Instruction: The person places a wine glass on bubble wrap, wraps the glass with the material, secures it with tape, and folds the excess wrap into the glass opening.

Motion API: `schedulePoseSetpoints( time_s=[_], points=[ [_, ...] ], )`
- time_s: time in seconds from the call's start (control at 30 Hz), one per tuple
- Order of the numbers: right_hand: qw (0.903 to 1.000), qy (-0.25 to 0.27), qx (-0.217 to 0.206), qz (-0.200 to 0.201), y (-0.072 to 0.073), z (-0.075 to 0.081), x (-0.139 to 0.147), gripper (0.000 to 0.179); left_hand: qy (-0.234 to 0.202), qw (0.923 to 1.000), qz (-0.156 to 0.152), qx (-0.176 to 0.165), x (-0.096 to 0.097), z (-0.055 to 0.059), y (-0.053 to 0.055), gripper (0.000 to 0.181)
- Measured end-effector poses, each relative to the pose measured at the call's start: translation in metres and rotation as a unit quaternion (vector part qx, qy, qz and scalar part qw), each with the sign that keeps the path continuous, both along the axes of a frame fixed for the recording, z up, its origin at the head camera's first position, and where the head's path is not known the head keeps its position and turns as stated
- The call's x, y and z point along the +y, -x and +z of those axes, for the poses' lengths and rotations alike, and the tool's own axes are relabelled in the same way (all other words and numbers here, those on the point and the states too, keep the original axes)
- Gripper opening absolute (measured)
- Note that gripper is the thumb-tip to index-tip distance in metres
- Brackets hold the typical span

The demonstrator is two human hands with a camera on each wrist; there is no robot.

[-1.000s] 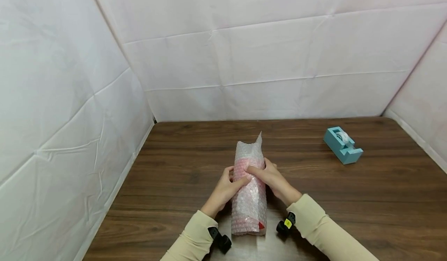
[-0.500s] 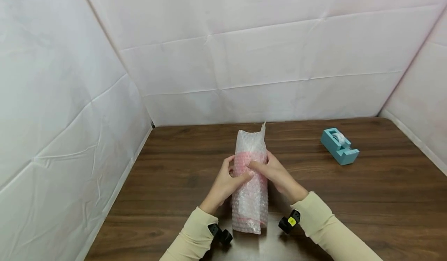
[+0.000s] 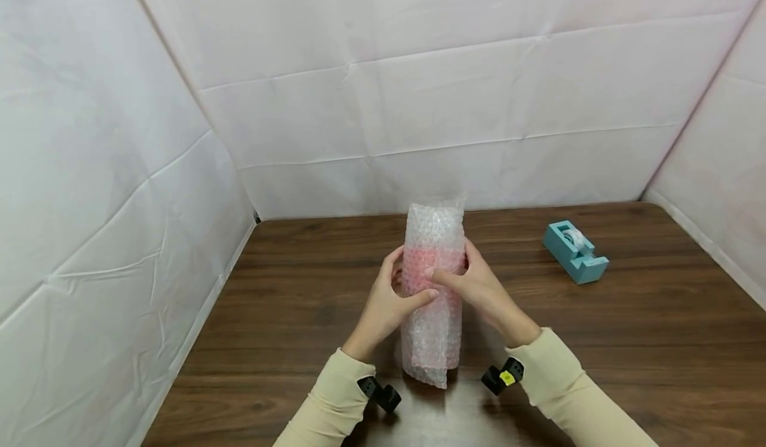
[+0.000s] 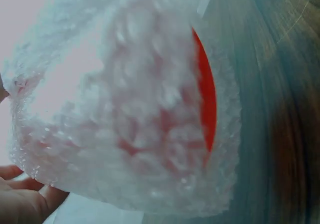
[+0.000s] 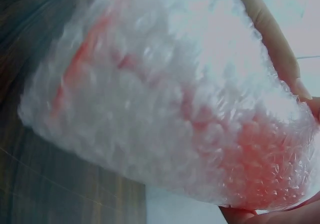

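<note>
A bundle of bubble wrap (image 3: pixel 432 324) stands tilted in the middle of the head view, with something red showing through the clear layers. My left hand (image 3: pixel 385 306) grips its left side, the thumb lying across the front. On the opposite side my right hand (image 3: pixel 486 293) holds it the same way, its thumb a little higher. The wrap's upper end is loose and sticks up past the red part. In the left wrist view a bare red edge (image 4: pixel 207 97) shows at the wrap's end. What the red thing is stays hidden under the bubbles.
A light blue tape dispenser (image 3: pixel 576 253) with a roll of tape stands at the right back of the dark wooden table (image 3: pixel 299 300). White cloth walls (image 3: pixel 443 88) close off the back and both sides.
Both hands have moved away from me with the bundle, which now stands more tilted up. Its lower end has come up off the near part of the table. The head view has shifted slightly.
</note>
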State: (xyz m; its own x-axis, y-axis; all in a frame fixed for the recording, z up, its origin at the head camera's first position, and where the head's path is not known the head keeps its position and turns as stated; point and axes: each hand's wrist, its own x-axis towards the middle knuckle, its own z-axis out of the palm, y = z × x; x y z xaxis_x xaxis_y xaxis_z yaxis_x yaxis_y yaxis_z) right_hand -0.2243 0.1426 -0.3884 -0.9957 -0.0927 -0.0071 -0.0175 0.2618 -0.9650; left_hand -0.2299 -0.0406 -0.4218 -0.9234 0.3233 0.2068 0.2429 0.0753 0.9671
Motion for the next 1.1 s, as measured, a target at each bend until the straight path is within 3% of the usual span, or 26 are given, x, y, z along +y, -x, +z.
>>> schedulePoseSetpoints(
  time_s=[0.2, 0.47, 0.67, 0.83, 1.1],
  points=[
    [0.9964, 0.017, 0.08, 0.02, -0.008, 0.004, -0.002, 0.092, -0.018, 0.9981, -0.015, 0.057, -0.002, -0.002, 0.002, 0.092],
    [0.984, -0.011, 0.176, 0.024, -0.014, 0.002, -0.002, 0.096, -0.043, 0.9932, -0.033, 0.103, -0.003, -0.004, 0.001, 0.095],
    [0.9796, -0.019, 0.198, 0.026, -0.018, -0.003, 0.0, 0.088, -0.027, 0.991, -0.024, 0.129, -0.003, -0.007, 0.002, 0.095],
    [0.9784, -0.023, 0.203, 0.028, -0.019, -0.008, 0.003, 0.095, -0.01, 0.9912, -0.019, 0.13, -0.002, -0.009, 0.001, 0.095],
    [0.974, -0.023, 0.22, 0.048, -0.017, -0.016, 0.007, 0.095, -0.014, 0.9899, -0.037, 0.136, -0.001, -0.014, 0.0, 0.095]
  ],
)
